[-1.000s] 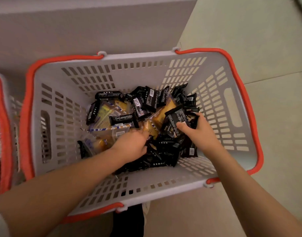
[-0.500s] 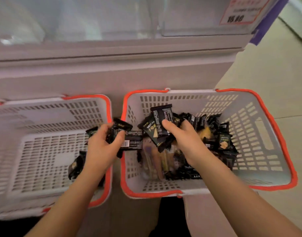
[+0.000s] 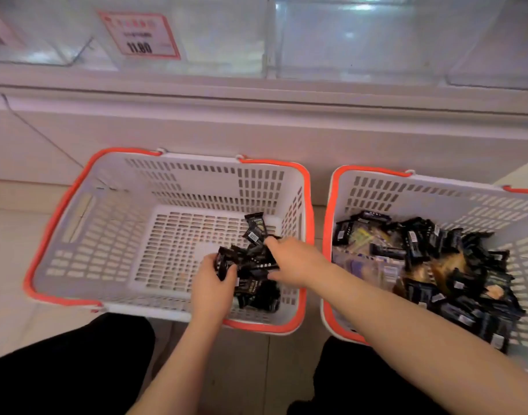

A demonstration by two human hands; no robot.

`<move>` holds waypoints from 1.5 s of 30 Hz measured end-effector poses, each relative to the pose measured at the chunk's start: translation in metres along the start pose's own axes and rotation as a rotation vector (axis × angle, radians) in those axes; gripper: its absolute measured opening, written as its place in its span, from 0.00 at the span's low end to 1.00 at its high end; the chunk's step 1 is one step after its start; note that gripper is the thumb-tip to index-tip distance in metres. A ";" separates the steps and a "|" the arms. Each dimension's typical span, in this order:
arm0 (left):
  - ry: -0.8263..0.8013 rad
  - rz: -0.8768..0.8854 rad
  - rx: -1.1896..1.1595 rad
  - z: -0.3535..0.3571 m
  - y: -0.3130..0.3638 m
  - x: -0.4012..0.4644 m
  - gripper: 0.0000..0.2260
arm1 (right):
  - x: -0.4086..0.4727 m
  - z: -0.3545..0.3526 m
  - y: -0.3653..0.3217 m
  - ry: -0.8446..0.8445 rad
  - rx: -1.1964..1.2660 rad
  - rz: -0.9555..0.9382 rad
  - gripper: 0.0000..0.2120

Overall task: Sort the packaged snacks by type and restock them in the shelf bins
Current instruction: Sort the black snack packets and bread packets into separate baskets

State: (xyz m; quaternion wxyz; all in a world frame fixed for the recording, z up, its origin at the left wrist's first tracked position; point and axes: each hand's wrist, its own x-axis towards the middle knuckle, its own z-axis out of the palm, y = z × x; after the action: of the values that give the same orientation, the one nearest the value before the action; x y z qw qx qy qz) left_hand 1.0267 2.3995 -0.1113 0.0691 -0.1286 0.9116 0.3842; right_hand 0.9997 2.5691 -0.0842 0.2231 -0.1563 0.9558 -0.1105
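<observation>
Shelf bins [image 3: 197, 34] sitting behind two baskets on the floor. Left basket [image 3: 113, 223] holding few black packets [image 3: 253, 265]; right basket [image 3: 373, 193] heaped, uncountable. Left hand [image 3: 212, 289] gripping packets; right hand [image 3: 292, 262] is pinching some over left basket.

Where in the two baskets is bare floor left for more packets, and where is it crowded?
The left basket has bare slotted floor from its left and far walls to the black packets piled in its near right corner, where both hands work. The right basket is covered in mixed packets; only its walls show.
</observation>
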 end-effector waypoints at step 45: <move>-0.953 0.795 0.804 0.301 0.184 0.017 0.21 | -0.143 0.095 0.258 0.358 0.806 0.891 0.13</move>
State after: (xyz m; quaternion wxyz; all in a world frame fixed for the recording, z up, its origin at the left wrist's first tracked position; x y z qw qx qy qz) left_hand 0.9655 2.7363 -0.1984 0.3551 0.4274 0.8309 0.0310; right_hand 1.1005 2.8448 -0.1836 0.1258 0.3747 0.8350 -0.3829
